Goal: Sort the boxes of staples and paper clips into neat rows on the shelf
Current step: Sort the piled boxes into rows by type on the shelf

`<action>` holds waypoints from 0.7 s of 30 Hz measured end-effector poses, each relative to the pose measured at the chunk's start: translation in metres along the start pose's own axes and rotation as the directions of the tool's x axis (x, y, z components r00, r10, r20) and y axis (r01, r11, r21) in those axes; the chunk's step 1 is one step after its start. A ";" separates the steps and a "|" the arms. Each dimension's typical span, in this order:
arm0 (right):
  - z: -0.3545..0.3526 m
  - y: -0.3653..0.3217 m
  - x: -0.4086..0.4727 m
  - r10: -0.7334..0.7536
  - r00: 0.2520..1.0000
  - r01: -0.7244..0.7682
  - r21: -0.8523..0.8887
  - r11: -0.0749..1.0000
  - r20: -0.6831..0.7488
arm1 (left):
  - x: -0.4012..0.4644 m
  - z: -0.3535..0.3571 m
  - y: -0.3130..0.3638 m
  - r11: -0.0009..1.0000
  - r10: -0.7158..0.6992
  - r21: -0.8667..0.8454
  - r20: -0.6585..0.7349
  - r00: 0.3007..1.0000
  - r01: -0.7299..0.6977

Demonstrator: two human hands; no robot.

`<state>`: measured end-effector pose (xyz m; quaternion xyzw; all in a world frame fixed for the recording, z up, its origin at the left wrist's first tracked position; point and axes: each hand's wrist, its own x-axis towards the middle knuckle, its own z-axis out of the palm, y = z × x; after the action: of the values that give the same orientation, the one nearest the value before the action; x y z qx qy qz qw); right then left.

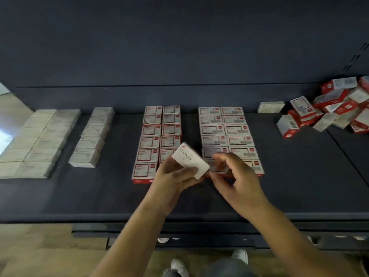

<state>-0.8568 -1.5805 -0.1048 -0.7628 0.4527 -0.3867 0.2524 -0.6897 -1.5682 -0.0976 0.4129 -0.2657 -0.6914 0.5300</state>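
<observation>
My left hand [173,177] grips a white box marked STAPLES [189,159], tilted, above the front of the dark shelf [99,192]. My right hand [237,176] hovers just right of it, fingers curled; something reddish shows blurred at its fingertips, and I cannot tell if it holds it. Beneath the hands lie two double rows of red-and-white boxes, the left pair [157,136] and the right pair [225,130]. White boxes form rows at the far left [40,140] and a single row [92,136].
A loose heap of red-and-white boxes [329,108] sits at the back right, with one white box [270,106] lying apart beside it. The shelf's front edge [79,216] runs below my forearms. My shoes [239,256] show on the floor.
</observation>
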 end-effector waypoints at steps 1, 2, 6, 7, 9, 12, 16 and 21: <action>0.006 -0.001 -0.002 -0.025 0.999 0.025 -0.019 1.000 0.026 | -0.002 -0.005 0.000 1.000 0.013 -0.017 -0.028 1.000 -0.013; 0.011 -0.002 -0.004 -0.035 0.998 0.037 -0.034 0.999 0.052 | -0.005 -0.008 0.000 0.999 0.037 -0.018 -0.054 0.998 -0.038; 0.016 -0.007 0.000 -0.126 0.992 0.129 -0.145 0.981 0.025 | -0.015 -0.007 -0.002 0.993 0.117 0.002 -0.098 0.988 -0.118; 0.015 -0.008 0.004 -0.167 0.986 0.166 -0.165 0.972 0.007 | -0.016 -0.004 -0.002 0.991 0.136 0.022 -0.098 0.986 -0.134; 0.011 -0.005 0.012 -0.256 0.967 0.250 -0.192 0.949 -0.006 | -0.018 0.000 -0.002 0.986 0.162 0.066 -0.110 0.981 -0.156; 0.004 -0.001 0.022 -0.343 0.939 0.341 -0.203 0.918 0.028 | -0.023 -0.003 0.005 0.969 0.214 0.145 -0.069 0.975 -0.202; 0.004 0.001 0.031 -0.392 0.910 0.411 -0.184 0.893 0.131 | -0.035 -0.026 0.019 0.864 0.313 0.392 0.071 0.947 -0.315; 0.029 -0.013 0.039 -0.418 0.886 0.451 -0.160 0.878 0.202 | -0.047 -0.055 0.034 0.660 0.432 0.643 0.099 0.896 -0.389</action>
<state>-0.8155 -1.6086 -0.0977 -0.8954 0.2845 -0.3223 0.1161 -0.6202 -1.5299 -0.0851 0.5207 -0.5573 -0.4054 0.5040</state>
